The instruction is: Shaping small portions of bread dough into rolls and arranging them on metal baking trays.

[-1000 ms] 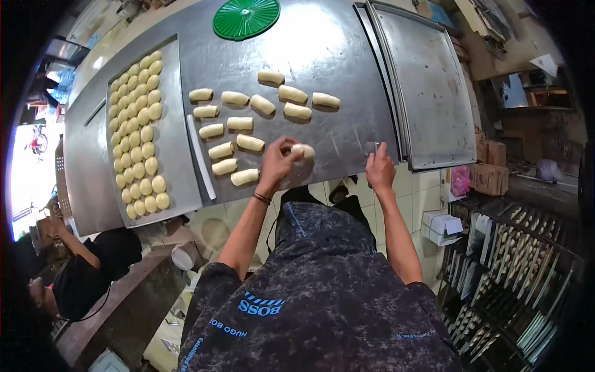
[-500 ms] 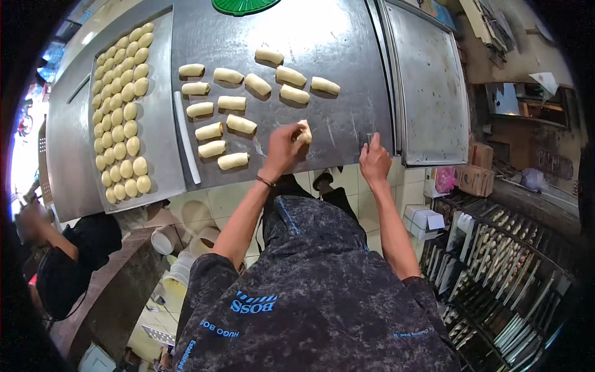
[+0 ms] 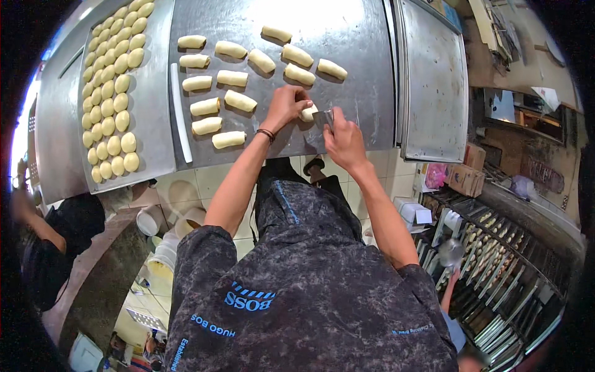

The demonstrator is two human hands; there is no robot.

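Two hands meet at the near edge of the steel table (image 3: 372, 74). The left hand (image 3: 286, 106) is curled over a piece of dough (image 3: 308, 113), fingers closed on it; the right hand (image 3: 344, 141) is clenched round a metal scraper (image 3: 325, 118) just beside it. With the blade this near the left fingertips, a careless cut could nick them. Rows of dough rolls (image 3: 229, 77) lie close by, and a sideways sweep could dent one.

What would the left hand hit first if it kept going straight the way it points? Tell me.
The left hand already touches a dough piece. Straight beyond, probably the dough log on the steel table, though depth is unclear.
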